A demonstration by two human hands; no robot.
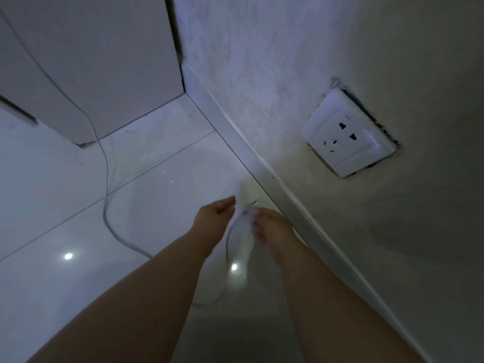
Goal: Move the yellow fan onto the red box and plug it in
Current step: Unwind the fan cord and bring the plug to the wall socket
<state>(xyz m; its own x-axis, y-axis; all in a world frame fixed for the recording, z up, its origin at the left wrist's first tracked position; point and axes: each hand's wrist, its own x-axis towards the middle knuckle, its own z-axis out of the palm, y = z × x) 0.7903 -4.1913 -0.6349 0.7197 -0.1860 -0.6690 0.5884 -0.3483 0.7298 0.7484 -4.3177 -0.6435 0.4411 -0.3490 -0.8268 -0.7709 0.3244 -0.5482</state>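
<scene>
Low by the wall socket [349, 133], your right hand [272, 229] pinched the plug [248, 209], prongs forward for insertion, while your left hand [214, 216] hovered loosely spread.

Dim, bluish light. Two small bright glare spots sit on the glossy floor [78, 192], left of and between the forearms. The plug [250, 208] is motion-blurred. Lines bow near the frame edges; the wall [392, 258] falls into shadow.
</scene>
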